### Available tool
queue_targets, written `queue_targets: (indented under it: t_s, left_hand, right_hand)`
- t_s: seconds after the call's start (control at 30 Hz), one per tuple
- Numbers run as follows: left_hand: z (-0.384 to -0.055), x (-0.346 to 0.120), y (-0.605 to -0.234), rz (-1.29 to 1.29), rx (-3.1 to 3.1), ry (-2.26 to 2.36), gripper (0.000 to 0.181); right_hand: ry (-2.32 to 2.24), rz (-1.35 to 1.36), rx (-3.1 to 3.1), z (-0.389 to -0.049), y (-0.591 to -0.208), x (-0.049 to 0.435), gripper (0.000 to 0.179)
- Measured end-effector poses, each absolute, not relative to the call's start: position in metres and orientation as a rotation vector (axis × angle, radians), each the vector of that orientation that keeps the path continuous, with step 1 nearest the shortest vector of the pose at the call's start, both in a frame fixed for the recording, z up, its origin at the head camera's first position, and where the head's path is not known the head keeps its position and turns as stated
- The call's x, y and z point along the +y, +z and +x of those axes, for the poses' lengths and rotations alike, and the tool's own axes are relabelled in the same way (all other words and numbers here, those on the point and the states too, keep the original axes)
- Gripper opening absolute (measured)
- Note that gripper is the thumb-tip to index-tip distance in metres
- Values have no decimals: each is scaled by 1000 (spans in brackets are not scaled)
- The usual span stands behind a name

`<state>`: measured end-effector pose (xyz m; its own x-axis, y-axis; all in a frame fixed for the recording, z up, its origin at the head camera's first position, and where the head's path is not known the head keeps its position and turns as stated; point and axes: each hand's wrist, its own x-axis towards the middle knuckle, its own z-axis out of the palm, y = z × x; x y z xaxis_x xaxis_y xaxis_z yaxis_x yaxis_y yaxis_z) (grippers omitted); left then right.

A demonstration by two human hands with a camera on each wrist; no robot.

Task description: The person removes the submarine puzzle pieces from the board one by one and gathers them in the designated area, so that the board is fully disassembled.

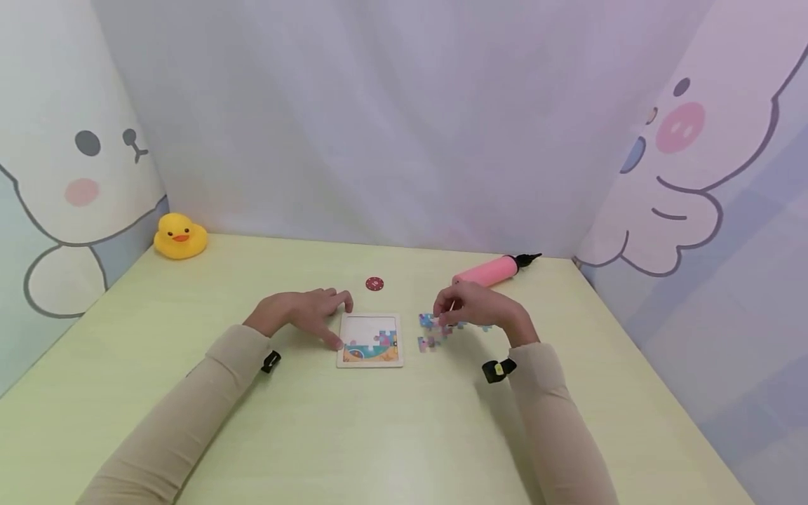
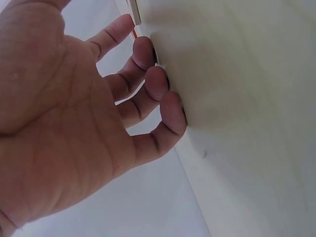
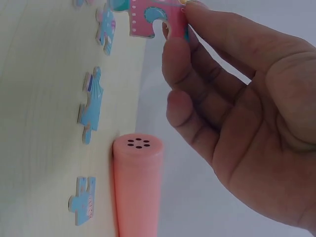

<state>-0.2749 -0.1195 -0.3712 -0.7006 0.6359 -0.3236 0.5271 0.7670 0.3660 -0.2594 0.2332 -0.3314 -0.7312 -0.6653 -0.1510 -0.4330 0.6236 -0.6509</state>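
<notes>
A small jigsaw frame (image 1: 370, 364) lies flat on the table, its lower part and right side filled with joined pieces. My left hand (image 1: 313, 315) rests at the frame's left edge, thumb near the lower corner and fingers spread by the top. In the left wrist view its fingertips (image 2: 172, 111) meet the tabletop. To the right of the frame, my right hand (image 1: 480, 307) pinches a puzzle piece (image 3: 157, 17), pink with a blue spot, between thumb and fingers. Loose puzzle pieces (image 1: 424, 344) lie beneath that hand, partly hidden by it.
A pink hand pump (image 1: 489, 272) with a black tip lies behind my right hand. A red round chip (image 1: 374, 283) is on the table beyond the frame. The yellow rubber duck (image 1: 180, 237) sits in the far left corner. Cartoon-printed walls border the table.
</notes>
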Motion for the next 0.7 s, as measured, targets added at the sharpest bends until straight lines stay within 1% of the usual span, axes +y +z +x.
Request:
queue_targets:
  t_s: [0.23, 0.4, 0.7]
  left_hand:
    - [-277, -121, -371, 893, 2529, 328, 65]
    - [-277, -123, -371, 898, 2531, 338, 66]
    - [-277, -121, -373, 914, 2524, 350, 65]
  right_hand:
    - [-823, -847, 2513, -265, -334, 246, 10]
    - [-832, -773, 2497, -267, -336, 251, 11]
    - [-802, -690, 2429, -270, -344, 260, 7]
